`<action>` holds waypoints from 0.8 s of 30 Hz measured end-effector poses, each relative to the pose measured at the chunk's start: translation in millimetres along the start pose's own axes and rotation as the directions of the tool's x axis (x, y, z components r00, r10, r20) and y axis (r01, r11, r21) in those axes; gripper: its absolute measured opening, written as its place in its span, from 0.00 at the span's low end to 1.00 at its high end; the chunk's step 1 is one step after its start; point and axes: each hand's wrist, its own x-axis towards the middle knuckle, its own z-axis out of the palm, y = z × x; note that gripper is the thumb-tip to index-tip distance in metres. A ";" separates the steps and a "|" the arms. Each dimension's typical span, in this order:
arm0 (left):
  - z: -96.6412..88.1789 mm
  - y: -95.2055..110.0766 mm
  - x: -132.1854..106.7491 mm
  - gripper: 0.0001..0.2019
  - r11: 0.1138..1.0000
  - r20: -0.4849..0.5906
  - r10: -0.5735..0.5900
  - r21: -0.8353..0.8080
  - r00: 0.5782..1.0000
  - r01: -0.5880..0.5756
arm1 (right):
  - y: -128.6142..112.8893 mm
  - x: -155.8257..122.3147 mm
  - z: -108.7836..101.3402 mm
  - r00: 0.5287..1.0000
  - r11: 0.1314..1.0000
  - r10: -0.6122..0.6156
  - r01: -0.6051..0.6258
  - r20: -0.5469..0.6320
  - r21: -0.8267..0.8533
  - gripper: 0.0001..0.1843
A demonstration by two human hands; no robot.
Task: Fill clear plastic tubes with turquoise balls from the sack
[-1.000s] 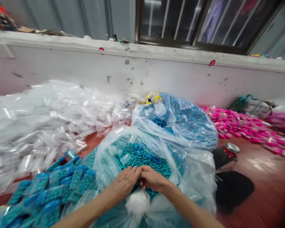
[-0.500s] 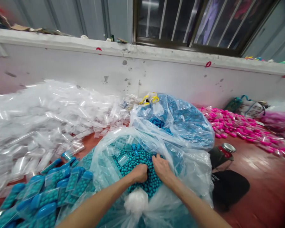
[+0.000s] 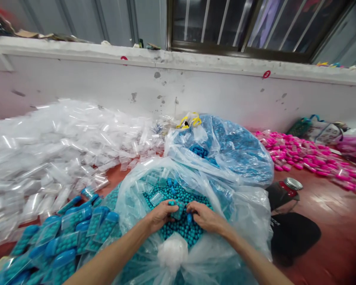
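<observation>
Over an opened clear plastic bag (image 3: 129, 190) of teal beads (image 3: 192, 236), both hands work close together. My left hand (image 3: 160, 217) is closed on a small clear container (image 3: 178, 210) with teal beads in it. A bead shows by my left thumb. My right hand (image 3: 206, 217) is closed beside the container, its fingers on a blue cap (image 3: 190, 218). The cap is apart from the container. Empty clear containers (image 3: 157, 198) lie on the beads. To the left, filled containers with blue caps (image 3: 67, 241) are heaped.
A large pile of empty clear containers (image 3: 62, 142) spreads along the wall at left. Behind the bead bag sits a bag of blue caps (image 3: 234, 146). Pink pieces (image 3: 305, 154), a jar with a metal lid (image 3: 287, 194) and a black cap-like item (image 3: 296, 233) lie at right on the red floor.
Both hands have risen from among the beads. The container with beads now shows in my left hand, and a blue cap at my right fingers. The view has shifted slightly.
</observation>
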 end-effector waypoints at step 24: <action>-5.2 -5.0 -17.3 0.20 0.964 -0.119 0.183 0.219 0.976 -0.154 | -16.8 20.4 15.5 0.954 0.958 0.227 -0.182 -0.194 0.223 0.15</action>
